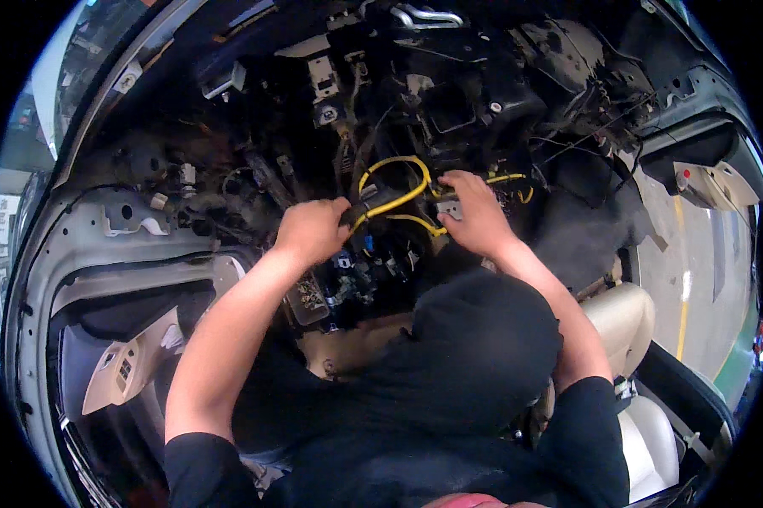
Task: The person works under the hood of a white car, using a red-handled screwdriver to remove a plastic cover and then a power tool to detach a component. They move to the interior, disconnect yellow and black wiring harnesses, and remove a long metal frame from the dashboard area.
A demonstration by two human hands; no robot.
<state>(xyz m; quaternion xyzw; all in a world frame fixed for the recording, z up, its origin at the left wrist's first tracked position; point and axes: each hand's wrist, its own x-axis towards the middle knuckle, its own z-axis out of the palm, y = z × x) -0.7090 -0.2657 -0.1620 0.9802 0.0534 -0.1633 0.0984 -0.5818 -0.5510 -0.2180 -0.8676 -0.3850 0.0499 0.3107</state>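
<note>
I am leaning into a car whose dashboard is stripped out, with bare wiring and brackets exposed. My left hand [312, 229] is closed around a black connector [373, 203] at the end of a yellow wire loop [398, 169]. My right hand [474, 212] grips the other side of the same yellow wiring, beside a small grey plug [446, 206]. Both hands sit close together over the middle of the harness. The fingertips are hidden among the cables.
A tangle of dark cables and metal brackets [330, 76] fills the space behind the hands. The open door with its beige trim panel [123, 368] is at the left. A beige seat [627, 330] lies at the right, and concrete floor [694, 271] shows beyond it.
</note>
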